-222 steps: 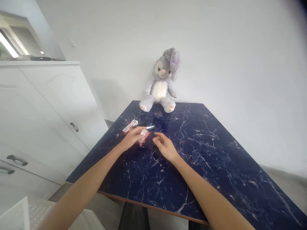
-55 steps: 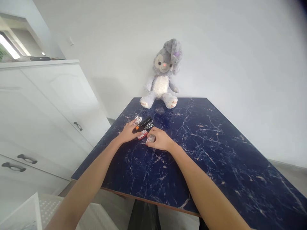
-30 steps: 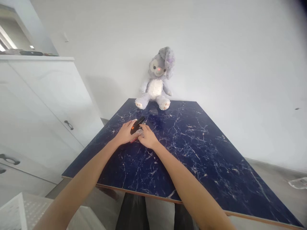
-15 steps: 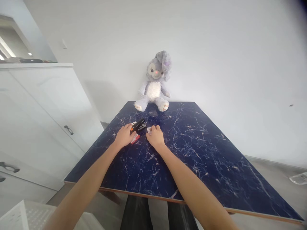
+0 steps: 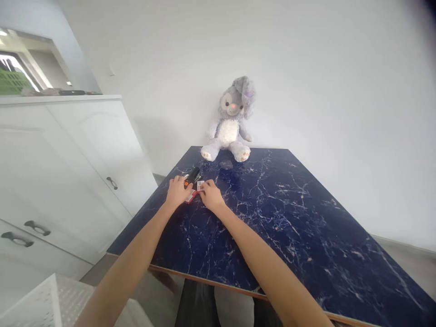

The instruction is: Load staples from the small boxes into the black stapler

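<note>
My left hand is closed around the near end of a black stapler with an orange patch. A flat red-and-white piece, a box or card, sticks out below the left thumb. A bit of white shows behind the left fingers; what it belongs to is hidden. In the fingertips of my right hand is a small white box with printing on it and a red edge. It sits right beside the stapler, close to the left thumb.
A grey plush rabbit sits at the far edge of the dark blue marbled table, against the wall. White cabinets stand on the left. A white perforated basket is at the lower left.
My right hand has moved left with the small white box, bringing it up to the stapler and left hand. The stapler has turned slightly. The view has shifted a little left.
</note>
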Demonstrator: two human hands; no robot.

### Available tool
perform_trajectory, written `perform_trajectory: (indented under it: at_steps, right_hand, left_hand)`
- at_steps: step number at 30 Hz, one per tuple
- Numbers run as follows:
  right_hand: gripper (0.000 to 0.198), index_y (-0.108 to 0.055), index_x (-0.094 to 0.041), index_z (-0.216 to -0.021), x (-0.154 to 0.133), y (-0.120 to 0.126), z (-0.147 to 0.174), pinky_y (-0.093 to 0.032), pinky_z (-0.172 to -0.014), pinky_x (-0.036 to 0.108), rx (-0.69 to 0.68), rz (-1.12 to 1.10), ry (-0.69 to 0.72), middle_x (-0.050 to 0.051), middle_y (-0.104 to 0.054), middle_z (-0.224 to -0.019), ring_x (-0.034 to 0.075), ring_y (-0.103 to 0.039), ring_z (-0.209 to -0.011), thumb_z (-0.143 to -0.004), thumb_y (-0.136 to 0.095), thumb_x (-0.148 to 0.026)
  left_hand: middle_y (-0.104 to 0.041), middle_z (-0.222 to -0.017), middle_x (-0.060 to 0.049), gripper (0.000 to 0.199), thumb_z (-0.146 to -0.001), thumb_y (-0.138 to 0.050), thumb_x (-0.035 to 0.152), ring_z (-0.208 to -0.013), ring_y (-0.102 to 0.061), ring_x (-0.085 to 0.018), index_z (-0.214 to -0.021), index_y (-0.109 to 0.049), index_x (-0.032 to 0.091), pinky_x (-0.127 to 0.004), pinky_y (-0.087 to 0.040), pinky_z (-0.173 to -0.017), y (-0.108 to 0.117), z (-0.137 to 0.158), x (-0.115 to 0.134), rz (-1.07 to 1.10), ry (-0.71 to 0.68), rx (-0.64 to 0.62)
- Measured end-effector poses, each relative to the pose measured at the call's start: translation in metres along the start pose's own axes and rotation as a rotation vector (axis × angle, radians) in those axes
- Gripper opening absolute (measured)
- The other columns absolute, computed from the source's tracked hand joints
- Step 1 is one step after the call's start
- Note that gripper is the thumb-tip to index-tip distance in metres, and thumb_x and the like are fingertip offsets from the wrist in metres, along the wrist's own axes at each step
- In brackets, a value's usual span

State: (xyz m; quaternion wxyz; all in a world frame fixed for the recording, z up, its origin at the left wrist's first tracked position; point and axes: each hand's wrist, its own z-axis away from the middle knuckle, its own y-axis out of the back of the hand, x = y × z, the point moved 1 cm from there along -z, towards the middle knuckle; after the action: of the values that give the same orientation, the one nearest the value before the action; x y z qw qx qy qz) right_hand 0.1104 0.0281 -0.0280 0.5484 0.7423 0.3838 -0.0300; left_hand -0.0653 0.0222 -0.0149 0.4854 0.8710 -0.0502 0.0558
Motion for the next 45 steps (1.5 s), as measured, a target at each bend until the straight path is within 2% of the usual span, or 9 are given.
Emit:
perform_trajectory:
  at_steps: [3, 12, 21, 27, 30, 33, 38, 41, 45]
  right_hand:
    - [0.026, -0.063, -0.015, -0.114, 0.001, 0.001, -0.002, -0.046, -0.094, 0.037, 0.024, 0.076, -0.037, 0.015, -0.060, -0.116, 0.025, -0.059, -0.103, -0.094, -0.046, -0.019]
    - [0.048, -0.048, -0.010, -0.140, 0.005, 0.011, 0.011, -0.029, -0.112, 0.038, -0.077, 0.020, 0.196, 0.013, -0.066, -0.122, 0.026, -0.045, -0.125, -0.093, -0.046, -0.020]
    - [0.047, -0.052, -0.013, -0.138, 0.011, 0.041, 0.054, -0.029, -0.111, 0.040, 0.060, 0.065, -0.028, 0.013, -0.061, -0.130, 0.027, -0.044, -0.125, -0.093, -0.046, -0.024]
    - [0.047, -0.059, -0.017, -0.132, 0.046, 0.090, 0.099, -0.003, -0.116, 0.057, 0.209, 0.268, -0.257, 0.013, -0.065, -0.126, 0.038, -0.024, -0.141, -0.095, -0.044, -0.040]
    - [0.054, -0.055, -0.014, -0.138, 0.059, 0.107, 0.112, -0.003, -0.115, 0.060, 0.224, 0.338, -0.350, 0.016, -0.051, -0.144, 0.042, -0.015, -0.145, -0.094, -0.045, -0.044]
    - [0.062, -0.047, -0.015, -0.146, 0.065, 0.108, 0.114, -0.015, -0.114, 0.055, 0.133, 0.343, -0.368, 0.018, -0.028, -0.159, 0.042, -0.022, -0.144, -0.093, -0.047, -0.048]
    - [0.059, -0.047, -0.015, -0.146, 0.069, 0.096, 0.106, -0.024, -0.112, 0.047, -0.023, 0.308, -0.351, 0.018, -0.042, -0.152, 0.035, -0.035, -0.140, -0.096, -0.042, -0.045]
    - [0.066, -0.035, -0.010, -0.153, 0.072, 0.094, 0.105, -0.026, -0.111, 0.046, 0.023, 0.310, -0.347, 0.020, -0.047, -0.148, 0.035, -0.037, -0.138, -0.096, -0.041, -0.042]
    - [0.053, -0.050, -0.015, -0.144, 0.076, 0.095, 0.106, -0.026, -0.110, 0.049, -0.009, 0.328, -0.310, 0.018, -0.044, -0.151, 0.036, -0.036, -0.138, -0.100, -0.032, -0.037]
  left_hand:
    - [-0.065, -0.094, -0.012, 0.026, -0.090, -0.055, 0.042, -0.096, -0.060, -0.030, -0.083, -0.062, 0.018, -0.043, -0.043, -0.092, 0.001, 0.002, 0.004, 0.065, 0.037, 0.052]
    - [-0.073, -0.102, -0.010, 0.030, -0.097, -0.038, 0.029, -0.104, -0.063, -0.027, -0.095, -0.066, 0.020, -0.042, -0.042, -0.095, 0.010, 0.006, -0.003, 0.278, 0.229, 0.173]
    - [-0.069, -0.110, -0.009, 0.040, -0.101, -0.027, 0.027, -0.109, -0.060, -0.024, -0.104, -0.066, 0.022, -0.041, -0.043, -0.098, 0.025, 0.018, 0.004, 0.280, 0.230, 0.300]
    - [-0.069, -0.113, -0.011, 0.042, -0.100, -0.027, 0.026, -0.113, -0.059, -0.025, -0.104, -0.068, 0.019, -0.041, -0.040, -0.103, 0.045, 0.030, 0.012, 0.295, 0.159, 0.324]
    - [-0.066, -0.124, -0.011, 0.039, -0.100, -0.032, 0.029, -0.122, -0.055, -0.026, -0.114, -0.068, 0.019, -0.045, -0.036, -0.108, 0.052, 0.042, 0.032, 0.253, -0.084, 0.236]
    - [-0.064, -0.132, -0.008, 0.039, -0.100, -0.036, 0.029, -0.126, -0.053, -0.024, -0.124, -0.066, 0.021, -0.042, -0.034, -0.112, 0.044, 0.051, 0.077, 0.296, -0.336, 0.019]
    - [-0.064, -0.133, -0.007, 0.035, -0.096, -0.045, 0.028, -0.127, -0.052, -0.025, -0.122, -0.069, 0.025, -0.041, -0.039, -0.109, 0.007, 0.049, 0.154, 0.291, -0.308, -0.238]
    - [-0.059, -0.139, -0.009, 0.036, -0.094, -0.047, 0.027, -0.129, -0.048, -0.031, -0.123, -0.067, 0.024, -0.049, -0.039, -0.107, -0.012, 0.045, 0.179, 0.255, -0.219, -0.275]
    - [-0.050, -0.142, -0.019, 0.039, -0.094, -0.045, 0.028, -0.129, -0.043, -0.039, -0.128, -0.062, 0.018, -0.058, -0.034, -0.106, -0.025, 0.045, 0.197, 0.219, -0.093, -0.261]
